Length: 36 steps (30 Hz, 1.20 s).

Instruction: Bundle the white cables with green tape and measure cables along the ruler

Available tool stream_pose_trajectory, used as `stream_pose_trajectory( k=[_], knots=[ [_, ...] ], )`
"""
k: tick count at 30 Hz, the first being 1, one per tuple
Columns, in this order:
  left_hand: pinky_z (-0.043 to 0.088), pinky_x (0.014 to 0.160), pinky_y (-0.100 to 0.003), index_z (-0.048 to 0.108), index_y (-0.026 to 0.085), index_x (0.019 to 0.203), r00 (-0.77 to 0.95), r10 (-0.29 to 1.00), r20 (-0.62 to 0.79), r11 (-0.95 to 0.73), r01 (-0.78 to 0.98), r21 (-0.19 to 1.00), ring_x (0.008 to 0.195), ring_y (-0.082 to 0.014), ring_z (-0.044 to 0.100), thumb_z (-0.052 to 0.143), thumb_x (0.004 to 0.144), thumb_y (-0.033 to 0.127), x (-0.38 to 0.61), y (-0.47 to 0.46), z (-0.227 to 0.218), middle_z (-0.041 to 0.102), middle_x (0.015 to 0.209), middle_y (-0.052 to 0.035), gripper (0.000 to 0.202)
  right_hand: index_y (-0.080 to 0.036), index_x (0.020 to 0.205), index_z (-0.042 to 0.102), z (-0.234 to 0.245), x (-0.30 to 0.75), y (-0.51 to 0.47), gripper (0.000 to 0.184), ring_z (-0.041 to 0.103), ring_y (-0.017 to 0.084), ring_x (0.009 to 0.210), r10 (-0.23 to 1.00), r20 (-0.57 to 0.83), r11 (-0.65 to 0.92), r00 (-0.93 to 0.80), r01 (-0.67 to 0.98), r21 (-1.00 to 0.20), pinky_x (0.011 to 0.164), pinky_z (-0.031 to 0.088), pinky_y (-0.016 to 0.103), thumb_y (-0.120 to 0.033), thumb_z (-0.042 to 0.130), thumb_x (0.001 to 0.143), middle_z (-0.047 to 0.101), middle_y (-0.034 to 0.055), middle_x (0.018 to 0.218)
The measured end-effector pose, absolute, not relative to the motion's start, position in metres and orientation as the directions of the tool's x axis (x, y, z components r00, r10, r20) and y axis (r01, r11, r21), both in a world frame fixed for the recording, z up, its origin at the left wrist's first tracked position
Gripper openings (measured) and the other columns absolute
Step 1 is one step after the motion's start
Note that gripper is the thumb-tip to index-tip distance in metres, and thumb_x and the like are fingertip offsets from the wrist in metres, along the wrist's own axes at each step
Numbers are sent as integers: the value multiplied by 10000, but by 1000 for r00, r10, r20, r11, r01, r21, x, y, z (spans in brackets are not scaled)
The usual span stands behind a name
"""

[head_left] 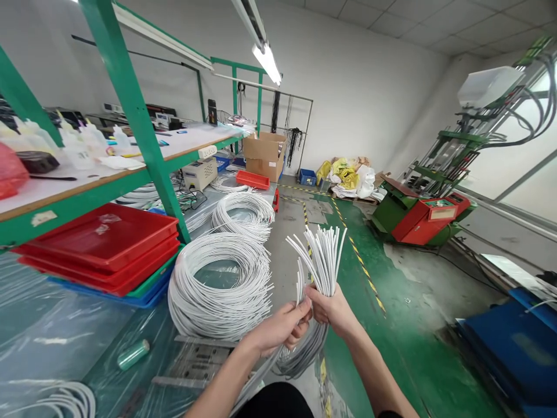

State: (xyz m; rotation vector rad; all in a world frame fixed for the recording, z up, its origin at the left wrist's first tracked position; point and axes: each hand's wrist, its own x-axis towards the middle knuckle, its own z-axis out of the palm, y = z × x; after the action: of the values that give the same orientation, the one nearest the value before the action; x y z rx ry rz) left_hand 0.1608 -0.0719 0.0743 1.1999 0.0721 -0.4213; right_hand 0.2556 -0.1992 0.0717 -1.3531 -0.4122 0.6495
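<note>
Your right hand (pixel 333 310) is clenched around the bundle of white cables (pixel 322 261); the cut ends fan up above the fist, the rest loops down below it. Your left hand (pixel 282 328) pinches a single cable just beside the bundle, touching the right hand. Big cable coil (pixel 217 284) lies on the table (pixel 52 342) to your left.

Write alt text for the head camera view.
Two bare hands, left hand and right hand, hold a bundle of white cables upright, ends fanned out. Coils of white cable lie on the plastic-covered bench beside stacked red trays.
</note>
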Motion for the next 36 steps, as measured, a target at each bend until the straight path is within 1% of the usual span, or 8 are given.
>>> stream_pose_trajectory(
  k=[6,17,22,25,28,30,33,36],
  knots=[
    [87,446,-246,387,218,794,933,-297,-202,377,309,873,432,-47,106,440,843,776,155,-73,67,228,531,127,563,-161,652,546,72,251,-194,382,310,69,292,651,-85,-2,754,-111,-994,292,229,185,-481,736,739,480,-10,390],
    [85,415,-244,442,203,792,845,-498,-193,305,379,874,412,-47,92,409,824,812,144,-63,79,225,492,123,611,-176,657,502,78,252,-202,522,197,28,309,823,-135,-6,551,-228,-974,300,165,156,-571,842,670,316,-107,368],
    [80,434,-233,437,211,856,835,-511,-206,335,414,846,421,-42,83,473,840,766,144,-61,74,227,517,128,556,-178,605,508,77,251,-197,478,278,60,293,822,-105,0,559,-185,-983,313,264,190,-534,807,716,347,-82,352],
    [94,435,-210,399,223,852,895,-386,-225,392,380,838,421,-35,100,473,824,784,144,-68,64,264,535,127,567,-181,605,506,74,251,-192,458,265,58,290,792,-88,19,604,-169,-985,307,229,193,-518,794,720,377,-68,354],
    [166,409,-197,393,226,836,975,-56,-216,396,220,892,394,-42,183,440,797,826,143,-79,53,318,529,119,603,-189,605,487,72,250,-187,453,254,56,290,758,-79,44,647,-171,-984,302,194,196,-496,808,695,400,-58,362],
    [253,398,-214,423,214,797,982,134,-133,269,93,959,379,-65,284,402,818,819,142,-85,49,346,504,102,606,-182,586,494,71,249,-184,436,275,61,297,760,-53,52,647,-141,-989,310,192,204,-470,788,727,443,-29,378],
    [359,436,-246,482,189,754,974,226,-33,69,18,997,402,-100,418,338,890,754,137,-87,49,431,513,58,599,-187,544,465,69,247,-181,451,294,68,314,770,-7,80,639,-108,-991,329,203,216,-435,754,785,404,-38,370],
    [424,518,-266,559,159,843,978,204,-49,-7,51,999,463,-125,514,294,945,678,129,-80,52,535,583,20,592,-196,592,466,66,246,-178,429,270,69,314,739,-36,74,673,-135,-988,328,217,218,-436,785,751,334,-82,364]
  ],
)
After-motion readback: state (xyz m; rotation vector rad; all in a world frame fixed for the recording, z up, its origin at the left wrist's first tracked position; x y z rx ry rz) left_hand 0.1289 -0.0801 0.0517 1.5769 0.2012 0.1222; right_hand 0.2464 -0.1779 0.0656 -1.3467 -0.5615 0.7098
